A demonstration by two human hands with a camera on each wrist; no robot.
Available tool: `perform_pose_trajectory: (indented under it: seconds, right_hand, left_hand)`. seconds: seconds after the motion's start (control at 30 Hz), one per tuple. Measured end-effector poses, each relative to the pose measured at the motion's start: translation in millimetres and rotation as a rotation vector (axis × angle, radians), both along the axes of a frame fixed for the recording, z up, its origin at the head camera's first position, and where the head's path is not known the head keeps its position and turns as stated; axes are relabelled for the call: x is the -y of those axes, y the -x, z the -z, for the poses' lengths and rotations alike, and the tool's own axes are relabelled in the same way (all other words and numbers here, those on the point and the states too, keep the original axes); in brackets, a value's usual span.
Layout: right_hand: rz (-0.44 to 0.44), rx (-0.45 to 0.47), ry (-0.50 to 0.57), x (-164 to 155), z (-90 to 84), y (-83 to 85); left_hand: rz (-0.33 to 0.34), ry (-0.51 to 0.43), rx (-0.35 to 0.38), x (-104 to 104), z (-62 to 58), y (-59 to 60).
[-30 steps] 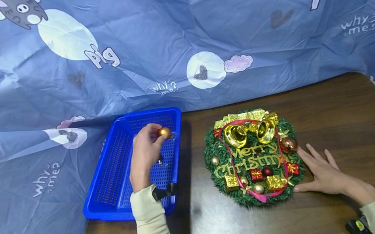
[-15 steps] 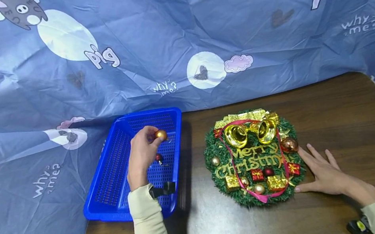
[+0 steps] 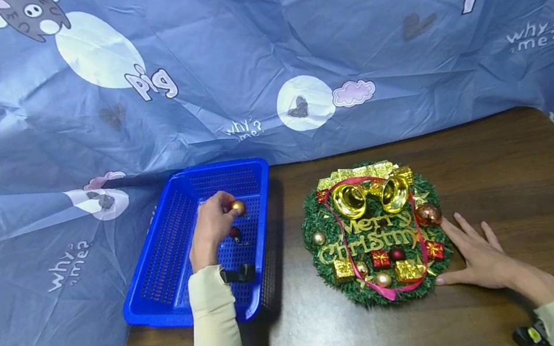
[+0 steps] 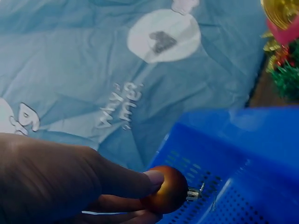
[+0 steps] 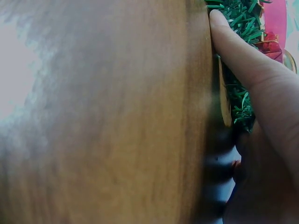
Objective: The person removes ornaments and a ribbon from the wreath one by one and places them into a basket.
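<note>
Gold ball (image 3: 237, 207) pinched in left hand (image 3: 212, 226), over blue basket (image 3: 162, 321)

Ball sits left of center in the head view, over the basket's interior; can't tell how far above the bottom. Grip narrow: left thumb on one side, fingers on the other. Left wrist view, bottom center: silver cap (image 4: 192, 194) on the ball points toward the right of the frame. Dark red ball (image 3: 234, 232) just below the gold one in the head view, inside the basket.

Christmas wreath (image 3: 318, 262) right of center, well apart from the basket. On it: two gold bells (image 3: 349, 201) near the top, gold "Merry Christmas" lettering (image 3: 379, 236) across the middle, pink ribbon (image 3: 389, 293) looped over, small gift boxes (image 3: 344, 270) lower down, copper ball (image 3: 428, 213) at right edge.

Right hand (image 3: 481, 262), lower right: fingers spread wide, holding nothing, thumb and index finger at the wreath's right edge; right wrist view has the thumb against the green needles.

Brown wood table (image 3: 509, 164) underneath. Blue printed cloth (image 3: 216, 45) fills the upper frame and left side.
</note>
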State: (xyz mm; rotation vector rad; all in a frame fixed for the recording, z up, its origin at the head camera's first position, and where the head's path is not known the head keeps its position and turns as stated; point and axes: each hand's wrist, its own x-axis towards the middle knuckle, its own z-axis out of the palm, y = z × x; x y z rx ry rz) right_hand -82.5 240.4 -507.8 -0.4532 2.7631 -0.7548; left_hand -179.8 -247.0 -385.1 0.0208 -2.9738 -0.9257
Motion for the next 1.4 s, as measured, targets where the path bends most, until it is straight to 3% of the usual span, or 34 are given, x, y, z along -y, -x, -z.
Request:
perform_pose_trajectory:
  seconds: [0.37,0.6,0.7,1.4]
  right_hand:
    - [0.002,-0.004,0.008,0,2.5,-1.9]
    - [0.001,0.015,0.021,1,5.5,-4.3]
    - [-0.002,0.014,0.02,2,6.2,-4.3]
    - [-0.004,0.005,0.018,-1,0.1,-0.4]
  left_hand:
    - [0.058,0.138,0.123,1,12.9,11.3]
    - [0.092,0.259,0.264,6,18.8,11.1]
    - [0.101,0.284,0.292,8,20.5,11.3]
    - [0.07,0.387,0.305,1,25.7,20.1]
